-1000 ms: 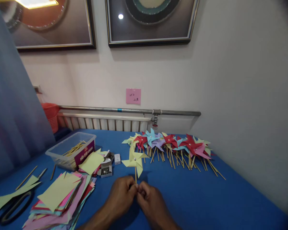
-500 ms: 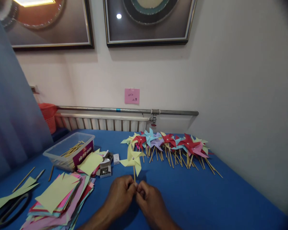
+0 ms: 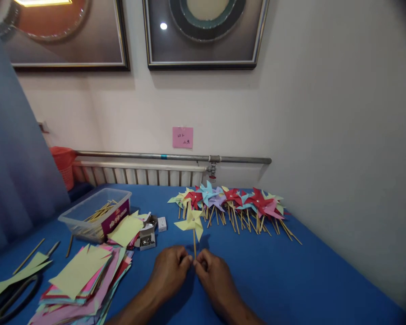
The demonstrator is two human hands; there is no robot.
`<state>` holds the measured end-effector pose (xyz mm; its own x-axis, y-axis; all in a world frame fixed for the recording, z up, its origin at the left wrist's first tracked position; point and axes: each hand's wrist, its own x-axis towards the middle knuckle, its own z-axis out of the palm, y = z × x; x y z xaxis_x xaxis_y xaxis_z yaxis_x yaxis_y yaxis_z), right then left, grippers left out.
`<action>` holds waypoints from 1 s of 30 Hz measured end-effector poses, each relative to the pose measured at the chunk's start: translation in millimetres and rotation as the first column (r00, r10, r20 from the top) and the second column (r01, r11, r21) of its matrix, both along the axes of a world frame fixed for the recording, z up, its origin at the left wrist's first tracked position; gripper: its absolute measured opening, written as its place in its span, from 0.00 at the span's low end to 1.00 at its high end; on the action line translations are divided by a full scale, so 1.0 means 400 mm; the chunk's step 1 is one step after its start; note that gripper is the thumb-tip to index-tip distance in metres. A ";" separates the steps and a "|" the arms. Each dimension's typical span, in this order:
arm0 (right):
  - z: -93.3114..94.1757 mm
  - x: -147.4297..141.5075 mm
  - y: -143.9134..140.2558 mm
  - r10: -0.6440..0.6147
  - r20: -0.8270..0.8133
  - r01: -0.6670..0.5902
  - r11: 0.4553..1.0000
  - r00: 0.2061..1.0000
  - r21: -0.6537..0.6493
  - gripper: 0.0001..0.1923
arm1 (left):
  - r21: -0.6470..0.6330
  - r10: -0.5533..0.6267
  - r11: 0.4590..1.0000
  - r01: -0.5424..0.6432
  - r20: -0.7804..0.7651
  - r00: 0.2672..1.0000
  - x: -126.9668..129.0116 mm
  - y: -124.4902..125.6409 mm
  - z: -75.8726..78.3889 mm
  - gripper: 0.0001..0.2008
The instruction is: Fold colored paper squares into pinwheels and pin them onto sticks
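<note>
While the yellow pinwheel [image 3: 192, 221] stands upright just in front of the row of finished pinwheels [image 3: 235, 204], the left hand [image 3: 171, 272] and right hand [image 3: 214, 273] both pinch its wooden stick [image 3: 194, 246], fingertips meeting low on it.

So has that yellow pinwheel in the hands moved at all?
Yes. The yellow pinwheel has shifted slightly right, away from the small white box on the table, and its vanes have turned.

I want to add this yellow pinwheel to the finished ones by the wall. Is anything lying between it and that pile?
Nothing visible: only bare blue table separates the yellow pinwheel from the pinwheel pile.
</note>
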<state>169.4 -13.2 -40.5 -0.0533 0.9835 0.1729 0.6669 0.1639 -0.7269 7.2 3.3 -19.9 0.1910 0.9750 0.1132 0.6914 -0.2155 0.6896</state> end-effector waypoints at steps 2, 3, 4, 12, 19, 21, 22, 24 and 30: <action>0.012 0.013 0.005 -0.035 0.021 0.035 0.999 0.999 -0.006 0.10 | 0.004 0.008 1.000 -0.008 -0.020 1.000 -0.004 0.004 -0.002 0.13; 0.020 0.022 0.008 -0.049 0.037 0.049 0.999 0.998 -0.006 0.10 | 0.002 0.009 1.000 -0.009 -0.024 1.000 -0.005 0.006 -0.004 0.13; 0.030 0.032 0.014 -0.066 0.061 0.066 0.998 0.996 -0.002 0.10 | 0.000 0.009 1.000 -0.009 -0.026 1.000 -0.006 0.007 -0.005 0.13; 0.123 0.178 0.123 -0.271 0.379 0.285 0.958 0.885 0.022 0.12 | -0.028 -0.010 1.000 0.008 -0.063 0.998 -0.005 0.004 -0.003 0.12; 0.135 0.251 0.228 -0.387 0.460 0.439 0.899 0.799 -0.006 0.14 | -0.023 -0.008 1.000 0.007 -0.076 0.997 -0.005 0.006 -0.009 0.12; 0.134 0.254 0.243 -0.397 0.474 0.459 0.888 0.786 -0.017 0.15 | -0.023 -0.019 1.000 0.017 -0.079 0.997 -0.006 0.007 -0.012 0.12; 0.133 0.254 0.248 -0.400 0.480 0.465 0.885 0.781 -0.020 0.15 | -0.023 -0.024 0.999 0.022 -0.081 0.996 -0.006 0.007 -0.013 0.11; 0.132 0.252 0.253 -0.397 0.489 0.466 0.884 0.777 -0.022 0.16 | -0.013 -0.031 0.999 0.030 -0.086 0.996 -0.006 0.006 -0.013 0.11; 0.124 0.247 0.258 -0.392 0.517 0.473 0.881 0.761 -0.028 0.16 | -0.008 -0.032 0.999 0.032 -0.117 0.993 -0.005 0.003 -0.012 0.10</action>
<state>268.2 90.0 9.2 0.3477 0.9330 0.0932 0.9081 -0.3104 -0.2812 5.2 4.4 -24.6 0.2337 0.9689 0.0818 0.7603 -0.2346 0.6057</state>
